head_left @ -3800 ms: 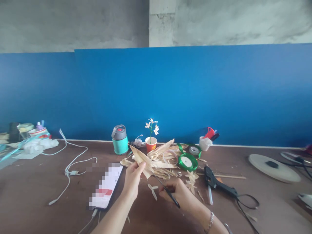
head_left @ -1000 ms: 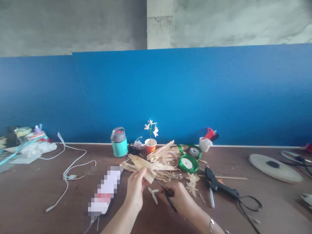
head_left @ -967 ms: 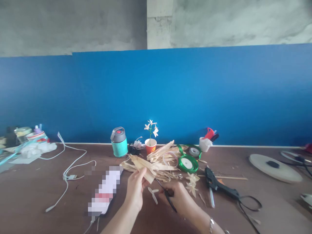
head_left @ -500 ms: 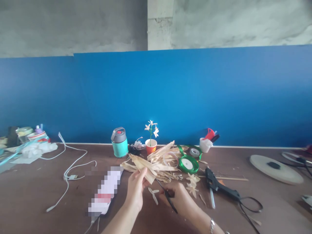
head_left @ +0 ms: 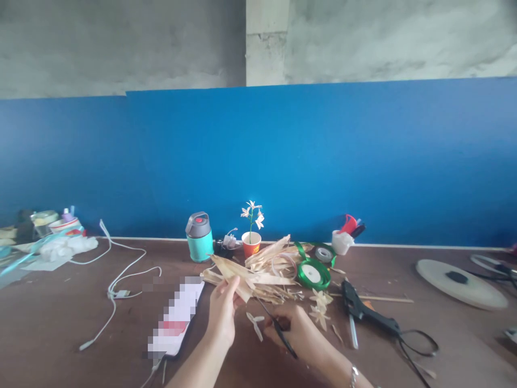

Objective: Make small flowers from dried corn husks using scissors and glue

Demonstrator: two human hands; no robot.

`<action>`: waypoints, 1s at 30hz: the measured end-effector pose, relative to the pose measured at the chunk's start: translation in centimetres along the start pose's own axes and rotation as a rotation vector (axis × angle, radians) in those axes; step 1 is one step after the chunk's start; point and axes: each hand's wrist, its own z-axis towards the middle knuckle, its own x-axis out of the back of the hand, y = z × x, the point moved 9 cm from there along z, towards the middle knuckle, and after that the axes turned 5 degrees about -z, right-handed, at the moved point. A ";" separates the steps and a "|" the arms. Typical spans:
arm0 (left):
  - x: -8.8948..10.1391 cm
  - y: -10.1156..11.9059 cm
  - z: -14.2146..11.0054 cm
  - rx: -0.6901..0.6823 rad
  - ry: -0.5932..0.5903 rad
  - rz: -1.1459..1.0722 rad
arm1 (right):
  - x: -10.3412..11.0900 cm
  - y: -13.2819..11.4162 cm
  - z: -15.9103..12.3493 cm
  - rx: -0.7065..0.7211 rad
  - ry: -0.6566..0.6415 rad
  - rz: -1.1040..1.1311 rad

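Between the thumb and fingers of my left hand [head_left: 223,308] is a pale dried corn husk [head_left: 230,272], its broad end pointing up and to the left. My right hand [head_left: 299,330] is closed around black-handled scissors [head_left: 278,327], whose tips reach the lower edge of that husk. Below the husk, a small three-petalled husk piece [head_left: 255,325] lies on the table between my hands. Behind them is a heap of dried husks [head_left: 269,258]. Pale husk flowers [head_left: 320,308] lie to the right of my right hand.
A black glue gun [head_left: 365,311] with its cord lies at right, near a spool of green ribbon [head_left: 313,275]. A paper cup [head_left: 251,249] holding a flower stem and a teal flask [head_left: 199,242] stand behind. A phone [head_left: 180,315] and white cable [head_left: 117,277] are at left.
The view has shifted very slightly. Both hands stay nearly in place, with the husk and scissors still held; the husk's lower edge has moved slightly left.
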 end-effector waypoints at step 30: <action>-0.5 0.8 0.0 -0.100 -0.054 0.153 | 1.7 1.9 1.2 0.012 0.227 0.368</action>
